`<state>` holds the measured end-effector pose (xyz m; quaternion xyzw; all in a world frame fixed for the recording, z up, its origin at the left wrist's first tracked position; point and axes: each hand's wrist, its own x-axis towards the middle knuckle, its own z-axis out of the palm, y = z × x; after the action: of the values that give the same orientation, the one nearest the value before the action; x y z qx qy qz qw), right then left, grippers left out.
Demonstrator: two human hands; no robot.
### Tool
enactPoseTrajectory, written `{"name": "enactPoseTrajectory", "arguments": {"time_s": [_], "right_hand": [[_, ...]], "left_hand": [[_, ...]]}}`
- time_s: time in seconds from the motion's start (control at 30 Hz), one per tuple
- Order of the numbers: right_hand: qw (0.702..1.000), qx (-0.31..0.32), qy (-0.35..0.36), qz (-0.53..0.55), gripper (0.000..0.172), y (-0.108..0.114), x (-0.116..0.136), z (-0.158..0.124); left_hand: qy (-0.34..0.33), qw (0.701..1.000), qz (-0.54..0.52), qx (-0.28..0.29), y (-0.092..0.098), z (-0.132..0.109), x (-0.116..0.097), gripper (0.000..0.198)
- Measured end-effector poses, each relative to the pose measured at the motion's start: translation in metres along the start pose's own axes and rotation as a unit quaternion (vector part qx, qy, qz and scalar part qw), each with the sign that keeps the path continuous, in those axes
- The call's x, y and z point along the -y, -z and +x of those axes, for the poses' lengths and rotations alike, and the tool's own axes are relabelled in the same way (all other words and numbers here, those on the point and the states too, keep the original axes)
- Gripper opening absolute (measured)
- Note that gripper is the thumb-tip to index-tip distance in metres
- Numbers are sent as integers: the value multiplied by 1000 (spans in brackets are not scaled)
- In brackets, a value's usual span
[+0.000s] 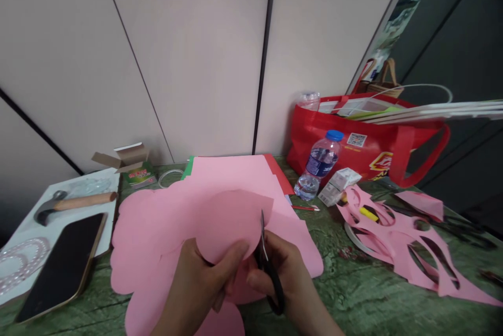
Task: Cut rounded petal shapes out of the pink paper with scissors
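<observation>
Between thumb and fingers, my left hand [204, 278] grips a piece of pink paper [230, 220] with a rounded outline and one pointed corner at its upper right. My right hand [285, 268] is closed on black-handled scissors [277, 289]. Their blades point upward at the right edge of the piece, just below that corner. Behind and beneath both hands lie large scalloped pink paper shapes [145, 231]. Farther back is a stack of pink sheets [236, 168], with green and red sheets showing at its sides.
At left, a hammer [82, 201], a phone [65, 262] and a bead string [23, 260] rest on a white sheet; a small open box [139, 171] stands behind. At right are a water bottle [320, 163], a red bag [346, 137], a pencil [306, 208] and pink paper scraps [404, 241].
</observation>
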<state>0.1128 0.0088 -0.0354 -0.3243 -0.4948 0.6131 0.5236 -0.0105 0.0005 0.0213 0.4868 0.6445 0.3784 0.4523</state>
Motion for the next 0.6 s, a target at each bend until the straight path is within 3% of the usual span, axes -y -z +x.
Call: {"name": "enactPoseTrajectory", "arguments": {"time_s": [0.6], "right_hand": [[999,-13,10,-28,46,4,-8,1]], "left_hand": [[-5,999,33,-5,3,5,6,49]]}}
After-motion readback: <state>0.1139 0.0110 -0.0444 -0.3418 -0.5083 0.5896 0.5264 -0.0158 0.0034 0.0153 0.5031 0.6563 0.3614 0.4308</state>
